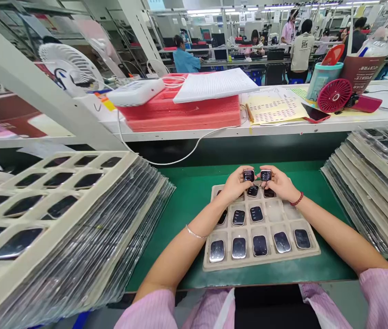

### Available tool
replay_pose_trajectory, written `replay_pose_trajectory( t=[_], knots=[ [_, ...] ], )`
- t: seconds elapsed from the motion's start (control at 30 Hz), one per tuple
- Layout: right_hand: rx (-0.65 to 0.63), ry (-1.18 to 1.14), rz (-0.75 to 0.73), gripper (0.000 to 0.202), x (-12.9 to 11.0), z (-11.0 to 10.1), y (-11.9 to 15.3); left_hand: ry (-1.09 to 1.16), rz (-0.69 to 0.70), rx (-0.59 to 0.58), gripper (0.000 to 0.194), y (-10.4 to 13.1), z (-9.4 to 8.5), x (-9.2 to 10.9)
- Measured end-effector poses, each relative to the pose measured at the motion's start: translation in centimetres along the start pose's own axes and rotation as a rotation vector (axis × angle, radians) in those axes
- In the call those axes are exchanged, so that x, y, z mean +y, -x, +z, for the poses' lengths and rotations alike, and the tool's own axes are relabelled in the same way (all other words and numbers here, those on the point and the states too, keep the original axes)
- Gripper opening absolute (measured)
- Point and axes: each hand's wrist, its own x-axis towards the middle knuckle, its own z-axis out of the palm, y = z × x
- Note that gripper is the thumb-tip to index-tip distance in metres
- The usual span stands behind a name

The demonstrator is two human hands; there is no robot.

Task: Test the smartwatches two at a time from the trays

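My left hand (pixel 236 184) is closed on a smartwatch (pixel 248 175), its dark screen facing me with small light marks on it. A second smartwatch (pixel 266 175) is pinched between the thumb and fingers of my right hand (pixel 280 183). Both are held side by side above the far rows of a cream tray (pixel 262 264). Several watch faces lie in the tray's pockets, among them a lit one (pixel 256 214) showing lines of text and a dark one (pixel 260 245) in the near row. Two pockets at the right of the middle row hold no watch. My hands partly hide the far row.
Tall stacks of trays stand at the left (pixel 111 228) and right (pixel 368 192) on the green mat (pixel 159 256). A shelf (pixel 276 128) behind carries red foam (pixel 183 114), papers, a phone (pixel 316 113) and a pink fan (pixel 334 95). A white cable (pixel 180 162) hangs down. People sit beyond.
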Motion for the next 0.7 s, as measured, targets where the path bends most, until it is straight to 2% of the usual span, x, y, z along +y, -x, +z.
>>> replay_pose_trajectory(
  t=[0.13,0.27,0.47,0.6,0.7],
  knots=[
    [0.009,0.010,0.017,0.051,-0.09,-0.10,0.04,0.021,-0.015,-0.021,0.060,-0.06,-0.20,-0.14],
    [0.042,-0.038,0.097,0.033,-0.28,-0.28,0.00,0.043,-0.050,0.016,0.038,0.01,-0.30,-0.15],
    [0.073,-0.036,0.077,0.046,-0.34,-0.20,-0.19,0.034,-0.062,-0.012,0.066,-0.01,-0.26,-0.05],
    [0.059,-0.048,0.114,0.030,-0.54,-0.22,-0.21,0.051,-0.071,-0.009,0.042,-0.13,-0.38,-0.22],
    [0.066,-0.059,0.106,0.034,-0.69,-0.21,-0.24,0.054,-0.058,-0.006,0.051,-0.18,-0.38,-0.32]
  ],
)
